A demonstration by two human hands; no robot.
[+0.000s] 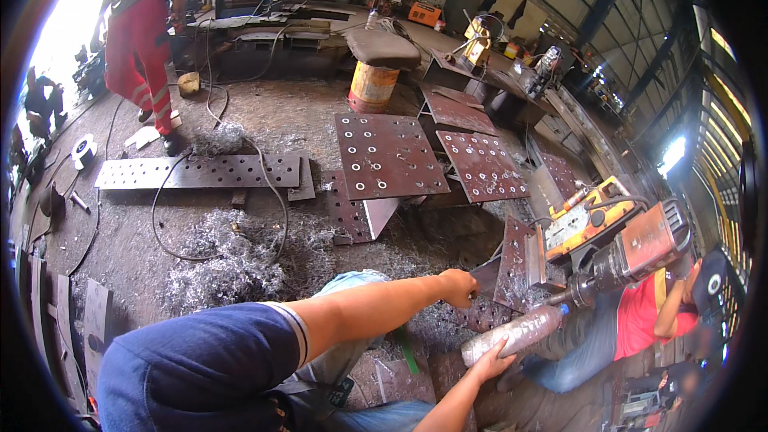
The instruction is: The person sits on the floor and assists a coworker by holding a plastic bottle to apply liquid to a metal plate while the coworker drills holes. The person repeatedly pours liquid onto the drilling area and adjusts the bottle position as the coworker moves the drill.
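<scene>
My right hand (490,362) is wrapped around a scuffed clear plastic bottle (520,334) with a blue cap. The bottle lies tilted, its cap end close to the bit of a magnetic drill (596,216) with a yellow body and orange-red motor. My left hand (458,288) is closed at the end of an outstretched arm, beside a drilled steel plate (513,260). Whatever its fingers may hold is hidden. Metal shavings lie around the drill and below my left arm.
Drilled reddish plates (392,156) stand ahead, near a long drilled steel bar (196,172). A shavings heap (228,264) and looping cable cover the floor. A person in red trousers (138,48) stands at far left; another in a red shirt (640,320) is right, beyond the drill.
</scene>
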